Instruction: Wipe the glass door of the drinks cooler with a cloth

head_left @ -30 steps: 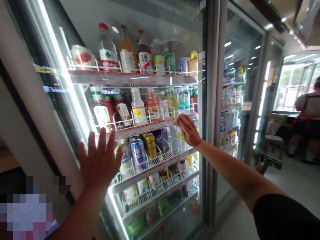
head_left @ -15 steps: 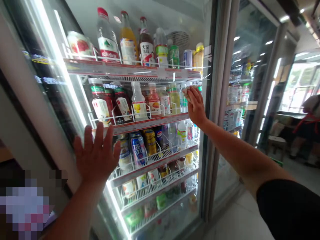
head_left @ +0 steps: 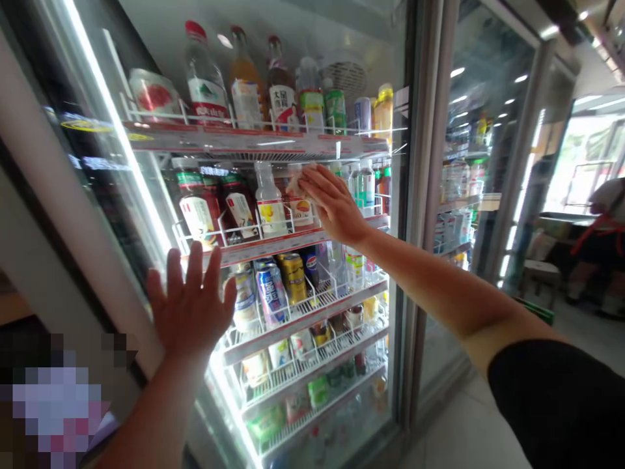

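Note:
My right hand (head_left: 336, 203) presses a pale, crumpled cloth (head_left: 295, 185) against the glass door (head_left: 342, 36) of a drinks fridge, level with the second shelf. The fingers point left over the cloth and hide most of it. Lower and to the left, my left hand (head_left: 191, 309) is spread with its fingers apart, palm toward the glass near the bright light strip at the door's left side. It holds nothing. Whether its palm fully touches the glass cannot be seen.
Behind the glass, shelves hold bottles, a jar (head_left: 153, 94) and cans (head_left: 293, 277). A metal door frame (head_left: 422, 195) separates a second fridge door on the right. Farther right stand a stool (head_left: 541, 268) and a person (head_left: 608, 215). A pixelated patch covers the lower left.
My right hand has slid left across the glass with the cloth, from the right end of the second shelf to its middle. My left hand stays almost in place.

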Tool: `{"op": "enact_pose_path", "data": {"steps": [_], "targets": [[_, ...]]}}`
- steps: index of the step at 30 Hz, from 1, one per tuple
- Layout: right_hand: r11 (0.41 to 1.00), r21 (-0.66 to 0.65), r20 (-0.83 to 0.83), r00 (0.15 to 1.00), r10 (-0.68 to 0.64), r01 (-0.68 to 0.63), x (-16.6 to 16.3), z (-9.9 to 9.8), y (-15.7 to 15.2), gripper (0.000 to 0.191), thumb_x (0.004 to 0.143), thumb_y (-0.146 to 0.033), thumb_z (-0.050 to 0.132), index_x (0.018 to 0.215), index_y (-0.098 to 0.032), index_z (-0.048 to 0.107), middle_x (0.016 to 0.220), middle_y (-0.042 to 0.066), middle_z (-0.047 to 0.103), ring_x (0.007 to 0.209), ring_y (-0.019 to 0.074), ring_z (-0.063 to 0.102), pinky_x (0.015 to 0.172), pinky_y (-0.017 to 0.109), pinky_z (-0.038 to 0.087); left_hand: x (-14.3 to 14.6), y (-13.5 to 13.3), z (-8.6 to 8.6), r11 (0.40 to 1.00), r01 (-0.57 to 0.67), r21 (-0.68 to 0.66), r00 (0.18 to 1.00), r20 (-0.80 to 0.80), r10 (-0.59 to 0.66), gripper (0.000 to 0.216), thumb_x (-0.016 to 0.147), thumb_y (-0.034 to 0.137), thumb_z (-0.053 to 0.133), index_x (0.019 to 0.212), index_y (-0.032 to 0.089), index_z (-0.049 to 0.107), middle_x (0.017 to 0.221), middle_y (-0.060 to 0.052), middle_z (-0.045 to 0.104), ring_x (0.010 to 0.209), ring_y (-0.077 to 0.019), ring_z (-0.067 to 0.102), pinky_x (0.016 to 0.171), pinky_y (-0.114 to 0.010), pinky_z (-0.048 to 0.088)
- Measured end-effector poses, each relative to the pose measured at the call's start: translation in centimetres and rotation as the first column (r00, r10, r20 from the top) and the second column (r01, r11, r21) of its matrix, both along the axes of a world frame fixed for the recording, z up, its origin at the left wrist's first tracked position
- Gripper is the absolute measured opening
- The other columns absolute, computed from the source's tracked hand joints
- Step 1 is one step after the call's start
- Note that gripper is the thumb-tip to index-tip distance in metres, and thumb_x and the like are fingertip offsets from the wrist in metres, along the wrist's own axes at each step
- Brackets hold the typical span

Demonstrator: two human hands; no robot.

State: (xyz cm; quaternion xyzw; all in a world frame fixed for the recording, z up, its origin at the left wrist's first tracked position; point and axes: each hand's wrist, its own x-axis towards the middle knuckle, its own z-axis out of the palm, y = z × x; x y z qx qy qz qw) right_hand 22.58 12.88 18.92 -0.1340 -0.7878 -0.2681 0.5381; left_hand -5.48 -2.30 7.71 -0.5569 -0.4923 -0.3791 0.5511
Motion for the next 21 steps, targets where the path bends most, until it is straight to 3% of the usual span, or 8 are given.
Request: {"op": "enact_pose_path", "data": {"steps": [2, 4, 7, 9, 12, 16, 18, 21], "targets": [[1.0, -0.005, -0.017, 1.0, 0.019, -0.019, -1.0, 0.0, -0.6, 0.059, 0.104, -0.013, 0.033, 0.16, -0.033, 0.035, 0.163, -0.004, 0.043, 0.159, 0.0186, 0.021, 0.132, 0.047, 0.025, 0.1, -0.1, 0.0, 1.0, 0.001, 0.002, 1.0, 0.002, -0.001, 0.079, 0.095, 0.035, 0.064, 0.163, 0.029, 0.024, 0.167, -0.008, 0.03, 0.159, -0.0283, 0.016, 0.129, -0.056, 0.013], [0.999, 0.02, 0.03, 0.999, 0.03, -0.031, -2.1, -1.8, -1.6, 0.057, 0.104, -0.015, 0.035, 0.159, -0.03, 0.037, 0.164, -0.002, 0.043, 0.16, 0.0178, 0.016, 0.133, 0.045, 0.022, 0.3, -0.1, 0.0, 1.0, 0.006, 0.002, 1.0, 0.006, -0.006, 0.079, 0.095, 0.036, 0.063, 0.163, 0.03, 0.023, 0.167, -0.008, 0.03, 0.159, -0.028, 0.017, 0.129, -0.056, 0.013], [0.993, 0.099, 0.239, 0.97, 0.039, -0.064, -3.5, -5.5, -2.8, 0.054, 0.104, -0.018, 0.041, 0.157, -0.029, 0.04, 0.163, -0.003, 0.043, 0.16, 0.0149, 0.014, 0.133, 0.042, 0.018, 0.3, -0.1, 0.0, 1.0, 0.01, -0.002, 1.0, 0.01, -0.01, 0.078, 0.096, 0.038, 0.062, 0.163, 0.031, 0.023, 0.167, -0.007, 0.03, 0.159, -0.0282, 0.018, 0.129, -0.056, 0.014], [0.984, 0.142, 0.367, 0.929, 0.045, -0.104, -3.9, -6.6, -3.1, 0.053, 0.104, -0.018, 0.042, 0.156, -0.03, 0.041, 0.163, -0.005, 0.044, 0.159, 0.0128, 0.016, 0.133, 0.04, 0.017, 0.2, -0.1, 0.0, 1.0, 0.006, -0.008, 1.0, 0.013, -0.006, 0.077, 0.096, 0.038, 0.062, 0.163, 0.031, 0.024, 0.167, -0.007, 0.031, 0.159, -0.0291, 0.019, 0.129, -0.057, 0.014], [0.981, 0.149, 0.383, 0.922, 0.055, -0.121, -3.6, -4.8, -2.5, 0.053, 0.105, -0.015, 0.04, 0.156, -0.03, 0.041, 0.163, -0.005, 0.044, 0.159, 0.012, 0.018, 0.133, 0.041, 0.016, 0.0, 0.0, 0.0, 1.0, 0.005, -0.011, 1.0, 0.023, -0.005, 0.077, 0.095, 0.038, 0.062, 0.163, 0.031, 0.025, 0.166, -0.007, 0.032, 0.158, -0.0314, 0.021, 0.128, -0.059, 0.016], [0.996, 0.081, 0.124, 0.992, 0.029, -0.04, -1.3, -1.1, -0.7, 0.057, 0.105, -0.014, 0.035, 0.158, -0.034, 0.037, 0.163, -0.005, 0.044, 0.159, 0.015, 0.019, 0.133, 0.045, 0.02, 0.1, -0.1, 0.0, 0.999, 0.038, -0.014, 0.998, 0.05, -0.037, 0.077, 0.095, 0.038, 0.063, 0.162, 0.035, 0.025, 0.166, -0.006, 0.033, 0.157, -0.0336, 0.023, 0.127, -0.063, 0.017], [0.999, 0.04, 0.042, 0.999, -0.022, 0.02, 0.2, -0.6, 0.0, 0.058, 0.105, -0.016, 0.035, 0.159, -0.037, 0.034, 0.163, -0.007, 0.043, 0.159, 0.0162, 0.02, 0.133, 0.046, 0.022, 0.2, -0.2, 0.1, 0.996, 0.076, -0.044, 0.994, 0.086, -0.072, 0.076, 0.096, 0.039, 0.062, 0.162, 0.036, 0.025, 0.167, -0.004, 0.031, 0.157, -0.0336, 0.021, 0.128, -0.063, 0.014], [0.997, 0.002, 0.092, 0.993, -0.077, 0.077, 2.2, -0.6, 0.6, 0.058, 0.105, -0.02, 0.036, 0.159, -0.041, 0.033, 0.162, -0.01, 0.043, 0.158, 0.0182, 0.024, 0.133, 0.045, 0.023, 0.4, -0.4, 0.1, 0.992, 0.108, -0.071, 0.987, 0.125, -0.098, 0.074, 0.096, 0.039, 0.062, 0.162, 0.036, 0.027, 0.168, -0.003, 0.029, 0.158, -0.0337, 0.02, 0.129, -0.062, 0.011]]}}
